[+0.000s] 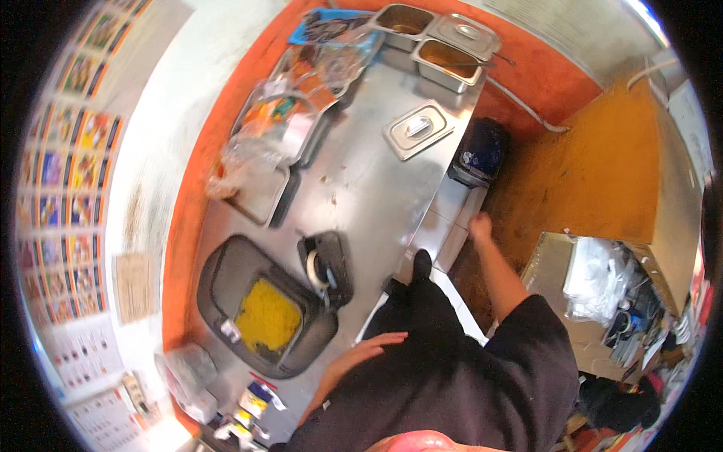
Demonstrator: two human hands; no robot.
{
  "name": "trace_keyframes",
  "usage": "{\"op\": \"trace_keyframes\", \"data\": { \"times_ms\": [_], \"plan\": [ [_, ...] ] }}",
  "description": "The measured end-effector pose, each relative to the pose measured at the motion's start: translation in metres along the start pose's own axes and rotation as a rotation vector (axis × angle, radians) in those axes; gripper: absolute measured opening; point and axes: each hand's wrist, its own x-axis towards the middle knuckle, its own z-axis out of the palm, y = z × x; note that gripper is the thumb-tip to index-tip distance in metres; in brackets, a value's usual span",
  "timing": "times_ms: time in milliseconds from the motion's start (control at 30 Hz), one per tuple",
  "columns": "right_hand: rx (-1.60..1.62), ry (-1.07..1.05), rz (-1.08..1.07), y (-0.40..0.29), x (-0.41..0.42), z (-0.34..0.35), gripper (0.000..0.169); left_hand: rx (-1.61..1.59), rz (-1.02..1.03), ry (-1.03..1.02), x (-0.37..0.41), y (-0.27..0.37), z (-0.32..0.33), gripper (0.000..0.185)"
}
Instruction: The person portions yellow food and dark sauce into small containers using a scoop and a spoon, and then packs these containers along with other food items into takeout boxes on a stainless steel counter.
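My left hand (370, 350) hangs in front of my dark shirt by the edge of the steel table (361, 209), fingers extended and holding nothing. Out to the right, over the floor side, is my right hand (480, 227); it looks curled and small, and I cannot tell whether anything is in it. Near my left hand on the table stands a dark plastic tub (226, 282) with yellow food (270, 316) in a container inside. Beside it sits a small black container (343, 265) with a roll of tape (314, 268). A steel lid (419, 129) lies farther along.
Metal trays with plastic bags (254, 152) line the orange wall. Steel pans (452, 65) and another lid (466, 34) stand at the far end. A black bin (480, 150) is on the floor beside the table. An open cardboard box (545, 260) with plastic wrap is at the right.
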Motion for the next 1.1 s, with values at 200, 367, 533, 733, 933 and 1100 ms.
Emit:
{"op": "trace_keyframes", "data": {
  "times_ms": [200, 367, 533, 733, 933, 1100],
  "plan": [
    [0.571, 0.203, -0.36, -0.353, -0.039, -0.06, 0.02, -0.014, 0.306, 0.134, -0.069, 0.035, -0.001, 0.063],
    [0.604, -0.419, -0.586, -0.523, -0.094, 0.025, 0.02, 0.014, 0.437, 0.233, -0.058, 0.094, 0.008, 0.061],
    [-0.005, -0.526, -1.177, -0.613, -0.11, 0.164, 0.021, 0.023, 0.412, 0.434, -0.007, 0.131, -0.009, 0.057],
    [-0.483, -0.328, -1.295, -0.623, -0.12, 0.238, 0.019, -0.237, 0.414, 0.796, 0.077, 0.174, -0.016, 0.046],
    [-0.46, -0.348, -1.364, -0.628, -0.089, 0.226, 0.014, -0.338, 0.512, 1.06, 0.16, 0.216, -0.088, 0.029],
    [0.114, -0.719, -0.903, -0.645, -0.096, 0.204, 0.02, -0.261, 0.47, 1.208, 0.184, 0.246, -0.136, 0.027]
  ]
}}
